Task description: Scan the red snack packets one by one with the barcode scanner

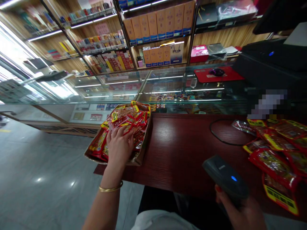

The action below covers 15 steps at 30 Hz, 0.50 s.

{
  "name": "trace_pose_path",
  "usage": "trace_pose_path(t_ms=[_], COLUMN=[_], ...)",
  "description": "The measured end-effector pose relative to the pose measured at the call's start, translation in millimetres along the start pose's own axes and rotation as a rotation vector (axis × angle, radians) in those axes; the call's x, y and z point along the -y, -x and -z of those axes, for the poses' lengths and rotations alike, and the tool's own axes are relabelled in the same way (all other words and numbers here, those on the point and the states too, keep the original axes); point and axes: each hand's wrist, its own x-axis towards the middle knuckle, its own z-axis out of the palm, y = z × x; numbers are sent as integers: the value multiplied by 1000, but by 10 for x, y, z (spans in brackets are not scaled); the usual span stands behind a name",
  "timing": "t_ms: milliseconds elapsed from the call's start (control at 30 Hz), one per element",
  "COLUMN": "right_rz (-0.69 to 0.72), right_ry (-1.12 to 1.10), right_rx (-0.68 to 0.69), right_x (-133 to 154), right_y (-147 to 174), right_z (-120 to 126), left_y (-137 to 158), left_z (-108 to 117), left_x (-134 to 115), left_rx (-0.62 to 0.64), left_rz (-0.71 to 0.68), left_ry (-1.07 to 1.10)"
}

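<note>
Head view: left of centre, red snack packets point(130, 119) fill a carton point(137, 160) slanting up rightward, beneath the nearer left hand point(119, 143), fingers half-curled, any hold unclear, while the right hand point(242, 207), lower right, grips a barcode scanner point(223, 175)

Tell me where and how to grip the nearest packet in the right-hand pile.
Probably pinch the nearest packet by its yellow end, coming from the near side: that flat-looking end points that way, uncovered, while another packet overlaps its far part.
</note>
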Motion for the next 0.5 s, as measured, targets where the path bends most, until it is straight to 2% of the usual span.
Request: trace_pose_path(t_ms=[67, 133, 200, 233, 333, 400, 500], right_rz=[-9, -20, -29, -27, -4, 5, 28], right_ry=[-11, -8, 6, 12, 0, -2, -9], right_rx=[-9, -9, 1, 11, 29, 10, -15], right_x=[-20, -65, -127, -157, -196, -164, -75], right_y=[4, 4, -1, -6, -25, -35, -48], right_z=[18, 36, 51, 56, 66, 75, 97], left_y=[61, 112, 134, 127, 26, -93, -269], left_z=[90, 218, 331, 359, 255, 37, -378], left_x=[18, -20, -152, -259, -714, -1073, -1549], left_rx=[-110, -197, -215, -181, 95, 316, 560], left_rz=[42, 172, 328, 381, 387, 355, 368], left_ry=[135, 305, 523, 657, 1130, 1387, 1607])
